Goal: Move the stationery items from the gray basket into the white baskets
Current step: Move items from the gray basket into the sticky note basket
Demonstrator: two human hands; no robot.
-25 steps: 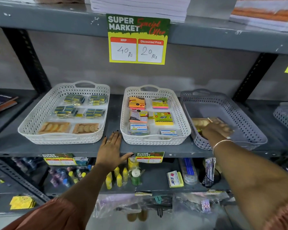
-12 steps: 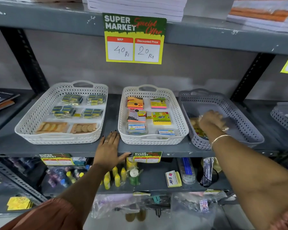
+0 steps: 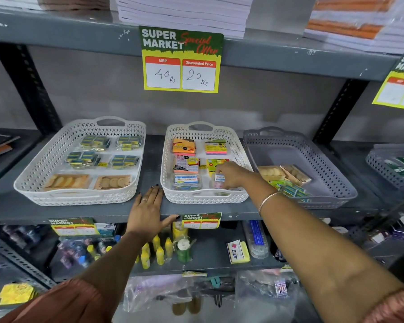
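Nearest me, my left hand (image 3: 147,212) lies flat and empty on the shelf (image 3: 84,212) edge. Beyond it, my right hand (image 3: 231,176) pinches a small clear box (image 3: 219,179) low over the middle white basket (image 3: 204,197); its contents are hidden. Remaining packs (image 3: 282,173) lie rightward in the gray basket (image 3: 327,202), nearer my right hand.

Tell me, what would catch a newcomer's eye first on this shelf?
Probably the yellow and green price sign hanging from the upper shelf, marked 40 Rs and 20 Rs. Below it, the right hand holds a small clear box over the near right corner of the middle white basket, while the left hand rests flat on the shelf edge. To the right, the gray basket keeps a few packets.
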